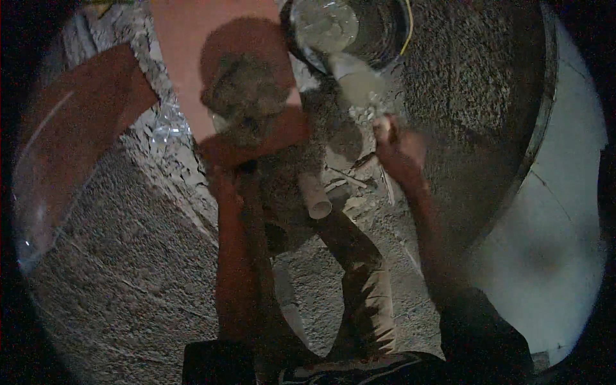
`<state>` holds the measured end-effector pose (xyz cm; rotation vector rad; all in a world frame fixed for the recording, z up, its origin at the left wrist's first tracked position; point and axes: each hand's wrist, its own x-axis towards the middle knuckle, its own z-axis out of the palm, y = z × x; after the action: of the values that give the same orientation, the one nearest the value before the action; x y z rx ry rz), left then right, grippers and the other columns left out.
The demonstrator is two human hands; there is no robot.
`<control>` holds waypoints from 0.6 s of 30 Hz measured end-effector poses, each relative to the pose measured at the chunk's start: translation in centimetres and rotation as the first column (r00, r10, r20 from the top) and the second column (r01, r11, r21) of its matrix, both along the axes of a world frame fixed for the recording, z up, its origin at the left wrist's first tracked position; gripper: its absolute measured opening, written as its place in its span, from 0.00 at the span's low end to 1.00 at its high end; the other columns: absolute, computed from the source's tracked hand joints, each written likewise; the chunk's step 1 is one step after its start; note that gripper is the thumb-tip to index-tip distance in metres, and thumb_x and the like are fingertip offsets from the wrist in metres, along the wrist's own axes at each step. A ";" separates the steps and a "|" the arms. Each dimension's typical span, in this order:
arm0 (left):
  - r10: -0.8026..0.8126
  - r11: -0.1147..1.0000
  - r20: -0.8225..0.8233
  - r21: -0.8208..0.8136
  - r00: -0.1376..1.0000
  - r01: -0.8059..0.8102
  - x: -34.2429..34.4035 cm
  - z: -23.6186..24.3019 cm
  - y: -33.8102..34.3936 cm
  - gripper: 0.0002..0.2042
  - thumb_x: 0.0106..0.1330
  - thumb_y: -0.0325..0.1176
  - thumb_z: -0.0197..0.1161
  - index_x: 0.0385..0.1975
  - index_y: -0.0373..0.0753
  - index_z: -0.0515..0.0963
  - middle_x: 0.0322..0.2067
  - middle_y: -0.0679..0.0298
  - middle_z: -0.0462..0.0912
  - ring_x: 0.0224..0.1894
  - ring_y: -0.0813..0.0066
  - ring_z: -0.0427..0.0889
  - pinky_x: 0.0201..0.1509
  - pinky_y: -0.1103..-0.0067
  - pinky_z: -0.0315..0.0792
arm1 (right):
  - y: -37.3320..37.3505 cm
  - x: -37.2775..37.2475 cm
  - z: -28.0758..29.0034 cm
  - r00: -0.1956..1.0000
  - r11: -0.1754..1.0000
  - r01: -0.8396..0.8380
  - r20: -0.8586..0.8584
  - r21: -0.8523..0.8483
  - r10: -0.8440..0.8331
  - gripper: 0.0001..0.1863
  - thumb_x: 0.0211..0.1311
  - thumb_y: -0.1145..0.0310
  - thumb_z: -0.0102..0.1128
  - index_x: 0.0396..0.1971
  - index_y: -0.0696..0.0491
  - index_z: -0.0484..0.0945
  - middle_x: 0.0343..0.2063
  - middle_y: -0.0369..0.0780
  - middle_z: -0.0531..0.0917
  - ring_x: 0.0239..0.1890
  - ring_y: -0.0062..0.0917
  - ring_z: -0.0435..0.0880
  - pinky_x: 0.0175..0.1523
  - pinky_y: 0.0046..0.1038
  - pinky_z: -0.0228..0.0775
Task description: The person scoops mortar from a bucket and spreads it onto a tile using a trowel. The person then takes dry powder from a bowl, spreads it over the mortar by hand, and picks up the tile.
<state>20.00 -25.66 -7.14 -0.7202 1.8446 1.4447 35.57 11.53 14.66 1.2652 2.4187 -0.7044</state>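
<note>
As it lies, pipe (316,197) runs lengthwise, open end toward right hand (396,149)

A flat board (221,70) carries a grey mortar heap (247,96) at its near edge, above the rough floor.

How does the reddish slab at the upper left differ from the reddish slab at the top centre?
The left slab looks darker and sits in shade, while the centre slab is paler and better lit. The left slab lies bare and aslant, while the centre slab has a grey clump and a shadow over it. Both are flat, reddish and straight-edged.
</note>
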 end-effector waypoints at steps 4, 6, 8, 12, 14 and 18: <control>-0.345 0.937 -0.313 -0.175 0.885 0.304 -6.9 5.8 11.8 0.25 0.75 0.47 0.61 0.62 0.34 0.72 0.57 0.54 0.79 0.58 0.62 0.77 0.65 0.65 0.72 | 8.0 -2.2 1.2 0.997 0.989 -0.027 0.075 0.143 0.017 0.23 0.70 0.48 0.58 0.48 0.55 0.81 0.25 0.50 0.85 0.28 0.49 0.86 0.37 0.43 0.79; -0.493 0.868 -0.414 -0.169 0.765 0.468 -10.3 8.2 19.0 0.22 0.75 0.44 0.63 0.58 0.32 0.77 0.52 0.54 0.83 0.54 0.64 0.80 0.63 0.68 0.72 | 11.9 -2.2 -1.9 0.971 0.959 -0.231 0.099 0.164 0.217 0.22 0.68 0.51 0.59 0.48 0.55 0.81 0.27 0.51 0.86 0.31 0.50 0.88 0.39 0.44 0.81; -0.633 0.756 -0.503 -0.238 0.588 0.610 -14.6 10.0 24.2 0.20 0.75 0.42 0.63 0.55 0.31 0.80 0.50 0.54 0.86 0.51 0.66 0.82 0.61 0.69 0.73 | 13.9 -4.9 -7.4 0.891 0.881 -0.448 0.161 0.153 0.425 0.20 0.67 0.55 0.61 0.47 0.56 0.81 0.28 0.51 0.87 0.32 0.49 0.89 0.39 0.48 0.82; -0.731 0.562 -0.603 -0.266 0.319 0.783 -17.2 10.1 36.4 0.19 0.75 0.42 0.63 0.54 0.32 0.81 0.46 0.54 0.86 0.48 0.66 0.82 0.57 0.69 0.74 | 22.4 -11.4 -14.9 0.782 0.721 -0.619 0.326 0.313 0.531 0.15 0.62 0.59 0.67 0.43 0.53 0.84 0.28 0.46 0.88 0.33 0.42 0.90 0.37 0.47 0.83; -0.771 0.474 -0.587 -0.268 0.248 0.839 -16.2 9.4 41.2 0.18 0.75 0.42 0.63 0.53 0.32 0.81 0.45 0.54 0.86 0.46 0.66 0.83 0.55 0.69 0.74 | 25.2 -12.3 -19.6 0.757 0.630 -0.646 0.257 0.430 0.600 0.15 0.59 0.60 0.69 0.42 0.52 0.85 0.30 0.45 0.88 0.35 0.39 0.90 0.39 0.46 0.83; -0.806 0.408 -0.557 -0.275 0.202 0.871 -15.6 9.1 44.0 0.17 0.74 0.41 0.63 0.52 0.33 0.82 0.42 0.54 0.86 0.42 0.66 0.83 0.51 0.69 0.75 | 15.4 -14.8 -21.0 0.718 0.640 -0.692 0.223 0.334 0.659 0.14 0.58 0.63 0.69 0.43 0.51 0.85 0.32 0.44 0.88 0.39 0.37 0.90 0.44 0.45 0.82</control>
<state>4.36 18.33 1.95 0.9521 2.0238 0.9632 20.79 26.89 -6.38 0.3582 2.7508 0.0704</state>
